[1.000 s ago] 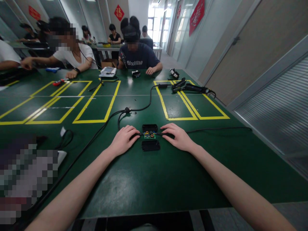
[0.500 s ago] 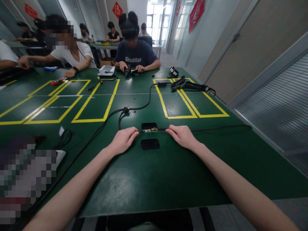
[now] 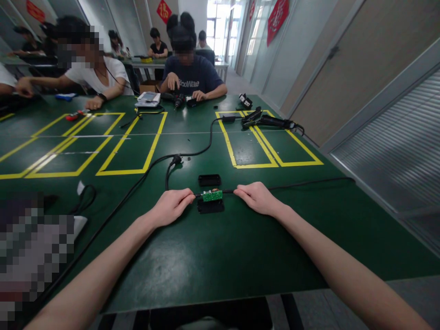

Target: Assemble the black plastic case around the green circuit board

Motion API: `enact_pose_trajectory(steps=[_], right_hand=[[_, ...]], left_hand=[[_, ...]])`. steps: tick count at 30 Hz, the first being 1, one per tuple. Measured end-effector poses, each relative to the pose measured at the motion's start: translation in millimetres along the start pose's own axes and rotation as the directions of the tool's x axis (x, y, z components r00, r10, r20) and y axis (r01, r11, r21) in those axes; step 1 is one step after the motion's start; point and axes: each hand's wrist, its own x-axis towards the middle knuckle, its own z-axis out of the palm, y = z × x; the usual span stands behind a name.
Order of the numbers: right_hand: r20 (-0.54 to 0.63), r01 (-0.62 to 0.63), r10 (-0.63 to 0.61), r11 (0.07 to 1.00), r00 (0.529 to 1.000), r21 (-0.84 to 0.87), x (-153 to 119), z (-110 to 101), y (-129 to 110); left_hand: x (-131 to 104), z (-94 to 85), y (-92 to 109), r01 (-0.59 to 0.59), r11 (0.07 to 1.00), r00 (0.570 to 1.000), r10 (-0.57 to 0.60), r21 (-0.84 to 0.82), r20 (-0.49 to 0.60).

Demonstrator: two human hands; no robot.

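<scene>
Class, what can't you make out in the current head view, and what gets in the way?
All in the head view:
1. Parts of the left lead and right lead: hidden by the left hand and right hand.
2. Most of the circuit board's component side: tilted away.
3. Near casing half's far edge: behind the board.
4. Item at lower left: pixelated, cut by the edge.

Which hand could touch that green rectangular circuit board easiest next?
Probably the left hand: it pinches a thin black cable closer to the green circuit board than the right hand, which grips the opposite black cable.
</scene>
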Motion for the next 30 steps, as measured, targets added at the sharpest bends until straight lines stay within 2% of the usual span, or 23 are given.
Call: enact_pose_trajectory(steps=[8, 12, 17, 21, 26, 30], right_hand=[[0.027, 0.052, -0.054, 0.997, 0.998, 0.065, -0.9, 2.9, 3.3], [0.021, 0.048, -0.049, 0.996, 0.999, 0.073, -1.7, 3.4, 3.3], [-0.011, 0.063, -0.062, 0.996, 0.998, 0.064, -2.1, 4.6, 5.3], [-0.048, 0.063, -0.060, 0.995, 0.997, 0.076, -1.1, 6.9, 8.2], [-0.132, 0.144, -0.133, 0.987, 0.982, 0.073, 0.5, 9.5, 9.0], [-0.149, 0.178, -0.175, 0.984, 0.973, 0.004, 1.4, 12.8, 9.3]], left_hand=[[-3.0, -0.9, -1.5, 0.000, 1.000, 0.998, 0.002, -0.031, 0.056], [-2.3, -0.9, -3.2, 0.014, 0.997, 0.999, -0.011, -0.072, 0.045], [-0.7, 3.6, -7.1, -0.003, 0.997, 1.000, 0.001, -0.083, -0.023], [-0.7, 6.9, -10.3, -0.052, 0.998, 0.993, 0.048, -0.031, -0.104], [0.6, 7.1, -10.9, -0.093, 0.995, 0.978, 0.098, 0.039, -0.185], [2.5, 8.7, -8.9, -0.116, 0.992, 0.972, 0.123, 0.046, -0.200]])
